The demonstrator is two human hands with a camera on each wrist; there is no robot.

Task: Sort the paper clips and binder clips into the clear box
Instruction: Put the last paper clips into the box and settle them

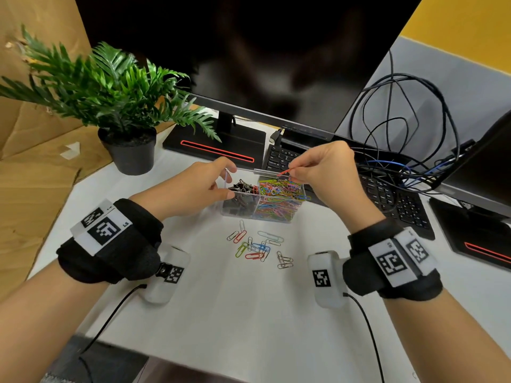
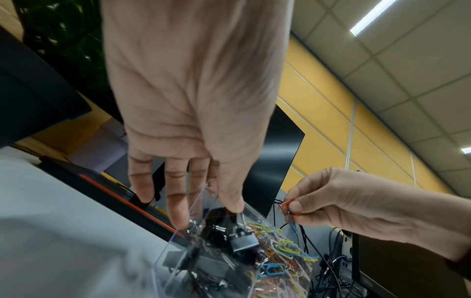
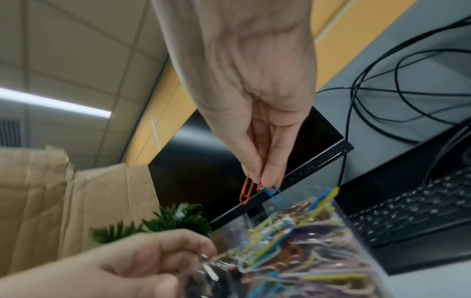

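Pinching an orange paper clip (image 3: 246,190) and a blue paper clip (image 3: 273,192) together between thumb and fingertips, the right hand (image 1: 326,172) is hovering over the right compartment of the clear box (image 1: 264,214), which is sitting on the white desk (image 1: 249,313) in front of the keyboard (image 1: 392,197). The left hand (image 1: 190,186) is steadying the box, its thumb and fingers gripping the left wall near the rim. Most of the sorting is looking done: black binder clips (image 1: 243,189) are filling the left compartment and a heap of coloured paper clips (image 1: 279,189) is filling the right one. A small scatter of loose paper clips (image 1: 258,247) is lying on the desk just in front of the box, waiting to be gathered. No binder clips seem to be left outside, though the desk's far edges are partly hidden.
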